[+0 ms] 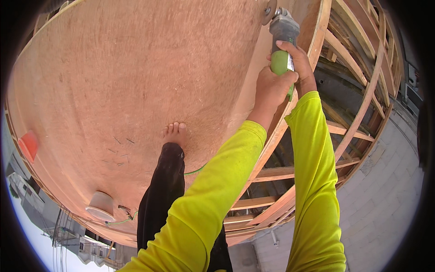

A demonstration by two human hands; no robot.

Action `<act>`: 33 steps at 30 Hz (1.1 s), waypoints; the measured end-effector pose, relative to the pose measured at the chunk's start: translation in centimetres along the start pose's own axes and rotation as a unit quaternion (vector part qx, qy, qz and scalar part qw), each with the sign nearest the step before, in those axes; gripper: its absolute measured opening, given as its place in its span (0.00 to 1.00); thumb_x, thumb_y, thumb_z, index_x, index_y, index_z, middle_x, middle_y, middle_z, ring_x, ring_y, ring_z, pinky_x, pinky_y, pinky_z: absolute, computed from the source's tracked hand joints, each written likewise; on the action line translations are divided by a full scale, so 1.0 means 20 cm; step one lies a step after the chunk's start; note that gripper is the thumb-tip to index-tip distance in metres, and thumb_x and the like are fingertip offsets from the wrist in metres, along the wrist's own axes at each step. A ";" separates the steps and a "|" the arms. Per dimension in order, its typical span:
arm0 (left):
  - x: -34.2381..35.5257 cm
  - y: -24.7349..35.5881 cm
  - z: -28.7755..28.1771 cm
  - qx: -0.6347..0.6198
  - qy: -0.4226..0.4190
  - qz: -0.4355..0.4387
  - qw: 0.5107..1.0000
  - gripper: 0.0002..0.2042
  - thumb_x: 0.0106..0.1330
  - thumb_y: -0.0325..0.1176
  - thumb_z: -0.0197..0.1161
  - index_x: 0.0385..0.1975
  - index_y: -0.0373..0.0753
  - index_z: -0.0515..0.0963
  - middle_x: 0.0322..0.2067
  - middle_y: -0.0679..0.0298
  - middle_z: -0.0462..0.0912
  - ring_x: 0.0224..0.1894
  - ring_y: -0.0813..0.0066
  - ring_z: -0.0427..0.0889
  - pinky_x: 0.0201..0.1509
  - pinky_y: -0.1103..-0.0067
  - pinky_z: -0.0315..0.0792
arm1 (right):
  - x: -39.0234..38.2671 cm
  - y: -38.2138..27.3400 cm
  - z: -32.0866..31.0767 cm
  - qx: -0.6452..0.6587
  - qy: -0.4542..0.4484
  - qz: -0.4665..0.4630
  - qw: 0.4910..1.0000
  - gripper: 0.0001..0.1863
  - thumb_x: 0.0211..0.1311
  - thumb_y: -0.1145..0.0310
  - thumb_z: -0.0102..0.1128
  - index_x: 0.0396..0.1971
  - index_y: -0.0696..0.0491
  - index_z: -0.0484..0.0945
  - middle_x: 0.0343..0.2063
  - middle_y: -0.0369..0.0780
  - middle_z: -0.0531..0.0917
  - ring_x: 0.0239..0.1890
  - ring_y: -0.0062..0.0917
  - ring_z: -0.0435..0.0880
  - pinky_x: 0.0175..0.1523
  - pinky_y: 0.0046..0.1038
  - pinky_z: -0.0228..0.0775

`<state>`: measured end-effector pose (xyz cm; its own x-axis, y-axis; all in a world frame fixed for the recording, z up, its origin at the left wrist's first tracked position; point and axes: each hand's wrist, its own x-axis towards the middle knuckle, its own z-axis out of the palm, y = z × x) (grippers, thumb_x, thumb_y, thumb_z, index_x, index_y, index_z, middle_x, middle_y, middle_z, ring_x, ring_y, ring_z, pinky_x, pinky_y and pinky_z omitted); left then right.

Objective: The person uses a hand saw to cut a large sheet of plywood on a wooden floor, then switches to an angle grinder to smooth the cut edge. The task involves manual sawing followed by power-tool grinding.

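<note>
Two-handed grip on green grinder

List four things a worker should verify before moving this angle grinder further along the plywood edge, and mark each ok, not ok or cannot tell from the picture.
1. Both hands on the tool: ok. The left hand and right hand grip the angle grinder.
2. Foot protection: not ok. The bare foot stands on the plywood sheet.
3. Loose hazards underfoot: not ok. Scattered nails lie near that foot.
4. Cord routing: cannot tell. The green cord passes behind the leg.
5. Disc spinning: cannot tell.
</note>
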<state>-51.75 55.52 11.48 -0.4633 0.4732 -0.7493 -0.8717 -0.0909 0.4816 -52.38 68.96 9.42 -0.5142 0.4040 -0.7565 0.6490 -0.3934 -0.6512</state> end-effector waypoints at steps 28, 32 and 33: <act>-0.02 -0.02 -0.01 0.035 0.036 -0.034 0.998 0.20 0.55 0.37 0.70 0.43 0.30 0.80 0.34 0.60 0.82 0.34 0.72 0.82 0.36 0.74 0.74 | -0.03 0.04 0.00 0.027 0.003 0.031 0.999 0.24 0.57 0.62 0.72 0.45 0.63 0.74 0.31 0.52 0.85 0.27 0.37 0.89 0.31 0.37 0.85; -0.07 -0.05 -0.05 0.028 0.037 -0.031 0.998 0.20 0.55 0.37 0.70 0.43 0.30 0.80 0.33 0.60 0.82 0.33 0.73 0.82 0.35 0.74 0.74 | -0.07 0.08 0.03 0.033 -0.003 0.028 0.999 0.24 0.57 0.62 0.72 0.45 0.63 0.73 0.31 0.52 0.85 0.29 0.37 0.89 0.31 0.37 0.85; -0.08 -0.06 -0.05 0.030 0.040 -0.033 0.998 0.20 0.55 0.37 0.70 0.42 0.30 0.80 0.33 0.60 0.82 0.33 0.73 0.82 0.35 0.74 0.74 | -0.08 0.08 0.03 0.030 -0.005 0.032 0.999 0.24 0.57 0.62 0.72 0.45 0.63 0.73 0.31 0.51 0.85 0.30 0.37 0.89 0.32 0.37 0.85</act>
<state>-50.13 53.96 11.59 -0.4191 0.4055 -0.8124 -0.8904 -0.0082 0.4552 -50.76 67.21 9.50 -0.4788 0.3685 -0.7968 0.6456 -0.4672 -0.6041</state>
